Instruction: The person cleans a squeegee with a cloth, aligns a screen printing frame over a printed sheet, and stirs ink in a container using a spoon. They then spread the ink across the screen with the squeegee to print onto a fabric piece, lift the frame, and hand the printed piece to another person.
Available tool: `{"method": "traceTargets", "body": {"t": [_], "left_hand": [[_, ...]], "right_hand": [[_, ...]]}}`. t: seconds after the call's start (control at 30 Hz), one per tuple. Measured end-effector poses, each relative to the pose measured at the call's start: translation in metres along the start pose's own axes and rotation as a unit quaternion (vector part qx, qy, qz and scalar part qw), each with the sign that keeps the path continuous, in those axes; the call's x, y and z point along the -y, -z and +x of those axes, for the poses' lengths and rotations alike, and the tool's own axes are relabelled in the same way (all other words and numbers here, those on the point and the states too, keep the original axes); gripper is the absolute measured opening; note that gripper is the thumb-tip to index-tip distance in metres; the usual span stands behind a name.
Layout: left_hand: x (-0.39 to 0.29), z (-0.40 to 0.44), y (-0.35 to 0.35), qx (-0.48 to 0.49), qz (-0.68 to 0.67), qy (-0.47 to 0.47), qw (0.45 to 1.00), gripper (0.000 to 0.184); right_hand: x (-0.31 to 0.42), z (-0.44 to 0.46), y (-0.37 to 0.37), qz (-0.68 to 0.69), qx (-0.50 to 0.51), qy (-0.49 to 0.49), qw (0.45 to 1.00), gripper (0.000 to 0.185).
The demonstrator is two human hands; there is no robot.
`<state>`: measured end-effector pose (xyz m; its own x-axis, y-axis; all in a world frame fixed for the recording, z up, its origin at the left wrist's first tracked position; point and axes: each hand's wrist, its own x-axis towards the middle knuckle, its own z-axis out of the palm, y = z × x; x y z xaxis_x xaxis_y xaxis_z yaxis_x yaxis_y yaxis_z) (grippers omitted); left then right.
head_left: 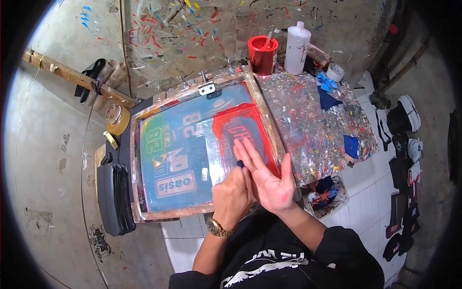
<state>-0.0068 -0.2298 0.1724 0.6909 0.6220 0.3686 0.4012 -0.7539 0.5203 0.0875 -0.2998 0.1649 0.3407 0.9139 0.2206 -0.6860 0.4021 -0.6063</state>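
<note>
The screen (192, 144) lies flat at the scene's middle, its blue mesh carrying pale "28" and "oasis" designs, with wet-looking red ink (265, 137) around the lettering at right and a glossy pale strip beside it. Its wooden frame (168, 212) is worn and stained; a metal clamp (207, 88) sits at the far rail. Above the near right part, the left hand (231, 193) is curled into a fist around a small dark blue bit (240, 164), while the right hand (267, 183) is open, palm up, fingers pointing far, red smudged on the palm. A speckled board (313, 130) stretches right of the frame, with a tin (262, 62) and a bottle (297, 50) along its far edge; a black stack (115, 197) stands just left.
</note>
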Motion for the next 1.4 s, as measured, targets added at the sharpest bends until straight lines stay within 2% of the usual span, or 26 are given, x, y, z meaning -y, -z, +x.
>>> {"method": "traceTargets", "body": {"t": [0.07,0.13,0.23,0.4,0.47,0.53,0.67,0.73,0.83,0.87,0.93,0.97,1.0,1.07,1.1,1.13,1.17,1.2,1.27,1.3,1.4], "left_hand": [[-0.005,-0.006,0.002,0.060,-0.013,-0.072,0.995,0.024],[-0.014,-0.014,0.000,0.052,-0.054,-0.157,0.985,0.022],[-0.021,-0.015,0.004,0.063,-0.063,-0.154,0.984,0.021],[-0.022,-0.018,0.006,0.062,-0.082,-0.208,0.973,0.020],[-0.023,-0.014,0.008,0.054,-0.076,-0.222,0.971,0.021],[-0.023,-0.006,0.010,0.024,-0.074,-0.207,0.975,0.023],[-0.011,0.003,0.008,0.021,-0.019,-0.147,0.989,0.024],[-0.007,-0.002,0.003,0.032,-0.075,-0.196,0.977,0.025],[-0.006,-0.013,-0.003,0.067,-0.065,-0.186,0.978,0.023],[-0.004,-0.009,-0.004,0.062,-0.064,-0.186,0.979,0.023],[-0.001,-0.002,-0.005,-0.003,-0.054,-0.247,0.968,0.018],[0.005,-0.003,-0.009,-0.019,0.013,-0.229,0.973,0.021],[0.007,-0.004,-0.007,-0.008,0.035,-0.172,0.984,0.017],[0.016,0.008,-0.009,-0.075,0.083,-0.166,0.980,0.022],[0.019,0.009,-0.009,-0.082,0.087,-0.157,0.980,0.022],[0.022,0.010,-0.010,-0.050,0.086,-0.132,0.986,0.026],[0.023,0.012,-0.011,-0.016,0.084,-0.111,0.990,0.031],[0.026,0.014,-0.012,-0.020,0.084,-0.111,0.990,0.031],[0.033,0.017,-0.013,-0.024,0.070,-0.098,0.992,0.051],[0.031,0.018,-0.009,0.008,0.082,-0.108,0.991,0.070],[0.027,0.021,0.000,0.041,0.096,-0.135,0.985,0.074]], "right_hand": [[0.000,0.003,0.006,-0.043,0.018,0.007,0.999,0.105],[-0.004,0.009,0.011,-0.053,-0.012,-0.003,0.999,0.100],[-0.003,0.012,0.015,-0.062,-0.008,-0.012,0.998,0.098],[-0.007,0.014,0.019,-0.046,-0.006,-0.021,0.999,0.098],[-0.010,0.013,0.019,-0.080,-0.029,-0.044,0.995,0.098],[-0.008,0.011,0.011,-0.090,-0.034,-0.061,0.994,0.101],[-0.004,0.008,0.009,-0.176,-0.003,-0.022,0.984,0.093],[-0.002,0.007,0.008,-0.101,-0.019,-0.052,0.993,0.087],[-0.004,0.014,0.018,-0.024,-0.022,-0.071,0.997,0.084],[-0.004,0.017,0.018,-0.026,-0.017,-0.071,0.997,0.084],[-0.006,0.016,0.016,0.074,-0.029,-0.104,0.991,0.078],[-0.005,0.014,0.015,0.071,-0.023,-0.112,0.991,0.078],[-0.004,0.010,0.014,0.077,-0.040,-0.127,0.988,0.074],[-0.004,0.007,0.016,0.078,-0.045,-0.152,0.984,0.071],[-0.006,0.003,0.018,0.051,-0.087,-0.149,0.984,0.067],[-0.008,0.000,0.019,0.024,-0.131,-0.143,0.981,0.063],[-0.009,-0.004,0.017,0.069,-0.145,-0.128,0.979,0.054],[-0.009,-0.007,0.019,0.066,-0.143,-0.128,0.979,0.054],[-0.012,-0.013,0.028,-0.044,-0.125,-0.115,0.984,0.047],[-0.017,-0.012,0.034,-0.025,-0.140,-0.091,0.986,0.039],[-0.010,-0.012,0.045,-0.094,-0.124,-0.057,0.986,0.033]]}}
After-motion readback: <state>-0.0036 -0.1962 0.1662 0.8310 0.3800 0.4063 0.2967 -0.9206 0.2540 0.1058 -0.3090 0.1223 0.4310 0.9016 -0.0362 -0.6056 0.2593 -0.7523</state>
